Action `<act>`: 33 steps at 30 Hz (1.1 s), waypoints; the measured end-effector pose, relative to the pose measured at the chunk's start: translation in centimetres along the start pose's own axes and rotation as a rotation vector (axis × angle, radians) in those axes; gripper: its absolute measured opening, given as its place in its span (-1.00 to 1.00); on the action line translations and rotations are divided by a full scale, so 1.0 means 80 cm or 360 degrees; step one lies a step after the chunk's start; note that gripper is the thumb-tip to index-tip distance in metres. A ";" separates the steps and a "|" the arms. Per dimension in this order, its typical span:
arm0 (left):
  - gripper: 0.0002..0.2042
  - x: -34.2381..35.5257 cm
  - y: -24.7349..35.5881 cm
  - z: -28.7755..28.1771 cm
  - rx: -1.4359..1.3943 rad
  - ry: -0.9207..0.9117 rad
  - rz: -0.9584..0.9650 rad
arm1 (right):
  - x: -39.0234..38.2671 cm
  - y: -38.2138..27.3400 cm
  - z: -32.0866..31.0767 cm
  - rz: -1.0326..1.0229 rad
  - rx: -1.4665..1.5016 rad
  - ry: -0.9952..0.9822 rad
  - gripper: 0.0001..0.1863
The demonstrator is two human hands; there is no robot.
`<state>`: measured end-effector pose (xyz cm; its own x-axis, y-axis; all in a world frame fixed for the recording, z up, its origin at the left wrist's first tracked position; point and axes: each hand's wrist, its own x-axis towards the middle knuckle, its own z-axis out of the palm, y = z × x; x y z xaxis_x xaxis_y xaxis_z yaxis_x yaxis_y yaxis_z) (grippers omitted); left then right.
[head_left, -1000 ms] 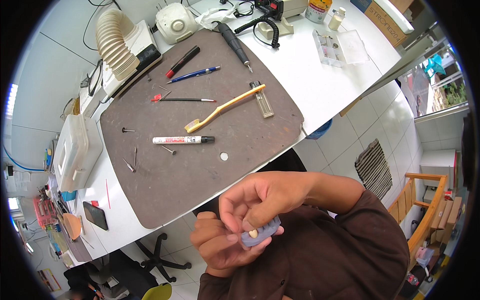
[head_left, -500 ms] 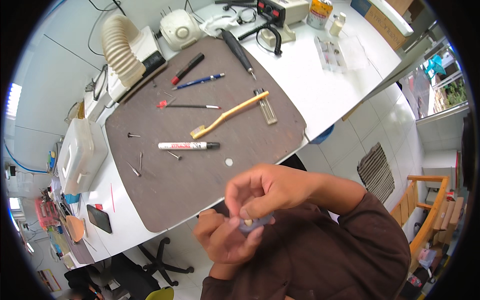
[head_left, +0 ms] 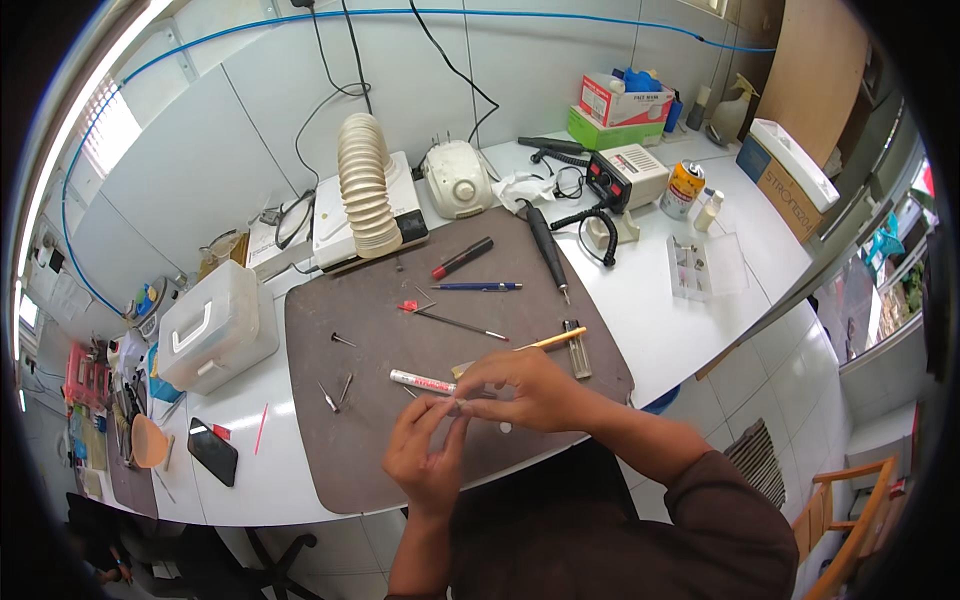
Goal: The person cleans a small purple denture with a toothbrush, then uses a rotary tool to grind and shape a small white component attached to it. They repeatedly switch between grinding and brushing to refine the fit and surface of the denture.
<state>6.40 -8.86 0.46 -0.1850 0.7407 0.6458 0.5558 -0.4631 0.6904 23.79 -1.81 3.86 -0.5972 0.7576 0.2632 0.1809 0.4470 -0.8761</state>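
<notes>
Above the front of the brown mat (head_left: 345, 455), the fingertips of my left hand (head_left: 424, 450) and my right hand (head_left: 535, 390) meet around a small greyish piece (head_left: 456, 408), mostly hidden by the fingers. Both hands are closed in a pinch on it. Just behind them lies a white marker (head_left: 415, 379), partly covered. A yellow toothbrush (head_left: 555, 340) rests across a slim clear case (head_left: 579, 358) beyond my right hand. Farther back are a thin brush (head_left: 462, 325), a blue mechanical pencil (head_left: 480, 287) and a black marker with a red end (head_left: 463, 257).
Small metal bits (head_left: 329, 399) lie at the mat's left. A black rotary handpiece (head_left: 546, 252) rests at the back, near its control box (head_left: 632, 172). A ribbed hose (head_left: 364, 190) bends over a white unit. Left stand a plastic case (head_left: 220, 335) and a phone (head_left: 212, 452).
Both hands have moved forward from near my lap to above the mat, still together on the small piece. The view has tilted up, showing more wall. A cream tooth-like bit seen earlier is now hidden.
</notes>
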 end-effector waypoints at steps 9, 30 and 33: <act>-0.72 0.098 -0.087 -0.024 0.0538 -0.0439 0.0104 | 0.057 0.042 -0.027 0.0145 -0.0280 0.0262 -0.75; -0.90 0.102 -0.103 0.017 -0.0792 -0.0372 -0.0322 | 0.099 0.041 -0.026 0.0244 -0.0182 0.0066 -0.71; -0.90 0.102 -0.104 0.014 -0.1006 -0.0502 -0.0610 | 0.100 0.048 -0.031 0.0267 -0.0555 0.0060 -0.56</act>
<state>1.12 1.61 -0.37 0.0202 0.9630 0.2688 -0.0813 -0.2664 0.9604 21.65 7.16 3.61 -0.5089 0.8480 0.1481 0.5325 0.4452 -0.7199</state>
